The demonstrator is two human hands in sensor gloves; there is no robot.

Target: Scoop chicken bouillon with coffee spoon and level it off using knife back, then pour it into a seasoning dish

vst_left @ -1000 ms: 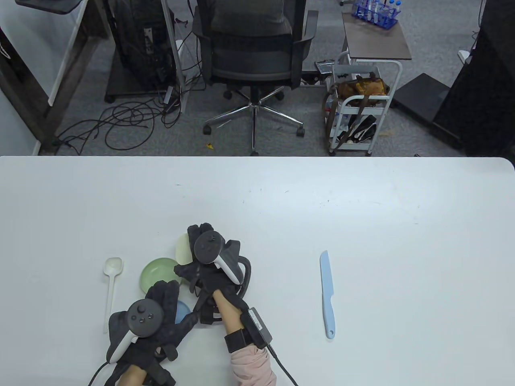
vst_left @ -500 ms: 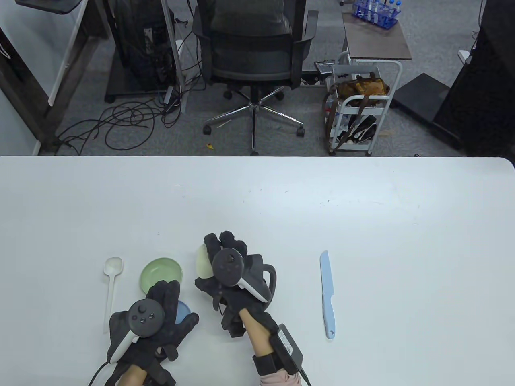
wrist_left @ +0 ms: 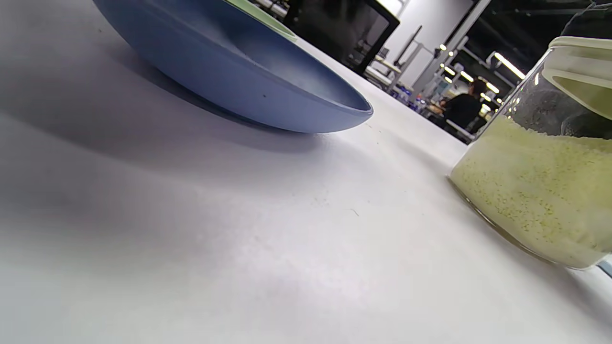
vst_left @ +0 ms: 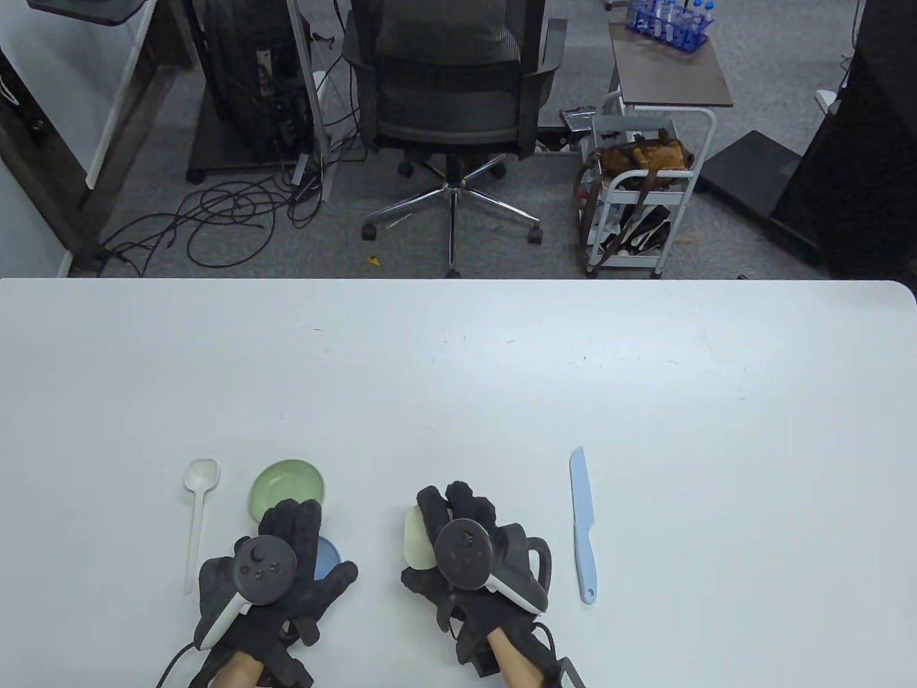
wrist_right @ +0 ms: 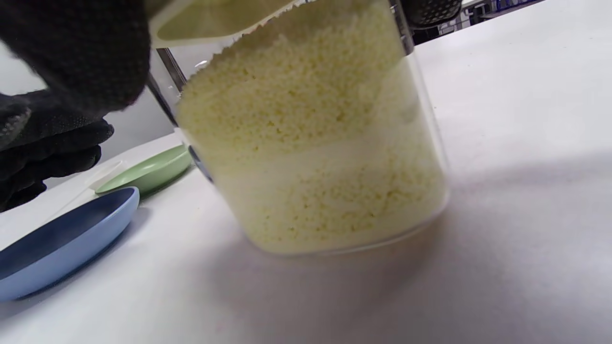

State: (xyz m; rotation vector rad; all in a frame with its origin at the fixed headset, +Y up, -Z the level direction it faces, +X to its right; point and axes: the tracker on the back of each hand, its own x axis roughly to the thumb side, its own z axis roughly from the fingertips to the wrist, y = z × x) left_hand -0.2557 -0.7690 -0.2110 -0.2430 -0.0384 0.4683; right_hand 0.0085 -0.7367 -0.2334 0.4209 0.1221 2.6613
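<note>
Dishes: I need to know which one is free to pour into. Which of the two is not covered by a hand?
The green dish, farther from the person, beside the spoon. The blue dish lies partly under the left hand.

Left hand (vst_left: 276,573) flat, fingers straight; right hand (vst_left: 466,566) fingers curled, gripping.

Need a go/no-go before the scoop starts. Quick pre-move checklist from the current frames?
1. Jar holds bouillon: ok, well filled.
2. Jar set on the table: ok, base looks down; right hand grips it from above.
3. Lid off: not ok, still on.
4. Spoon free to grab: ok, lies left of the green dish, untouched.
5. Knife reachable: ok, lies right of the right hand.
6. Left hand free: cannot tell, it rests over the blue dish.
</note>
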